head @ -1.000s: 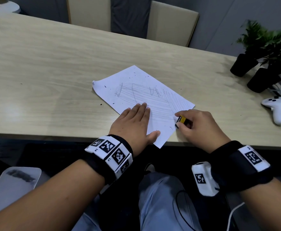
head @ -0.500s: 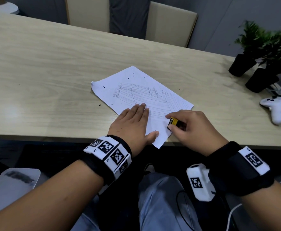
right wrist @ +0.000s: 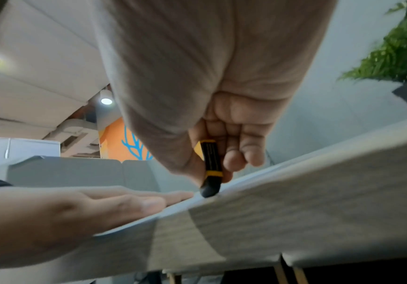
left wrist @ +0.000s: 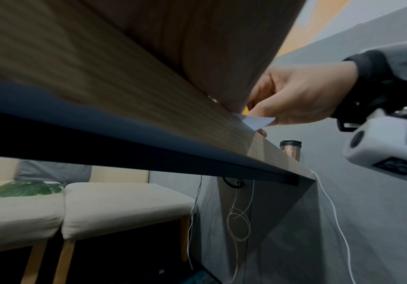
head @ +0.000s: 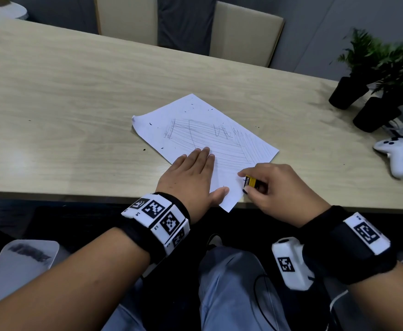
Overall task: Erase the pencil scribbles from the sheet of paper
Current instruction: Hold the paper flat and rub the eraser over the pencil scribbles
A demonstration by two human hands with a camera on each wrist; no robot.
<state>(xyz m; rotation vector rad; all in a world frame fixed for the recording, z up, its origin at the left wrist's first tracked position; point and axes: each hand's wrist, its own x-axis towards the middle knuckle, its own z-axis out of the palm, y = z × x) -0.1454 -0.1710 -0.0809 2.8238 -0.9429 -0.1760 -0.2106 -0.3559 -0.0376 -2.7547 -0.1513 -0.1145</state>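
With the left hand [head: 191, 177] pressed flat on the white sheet of paper [head: 203, 139] at the wooden table's [head: 76, 103] near edge, the right hand [head: 281, 187] pinching the black, yellow-sleeved eraser [head: 249, 181] should rub short, light strokes away from the anchoring palm to avoid creasing.

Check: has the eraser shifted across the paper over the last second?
Yes. The eraser in the right hand slid toward the left hand's thumb, along the paper's near corner.
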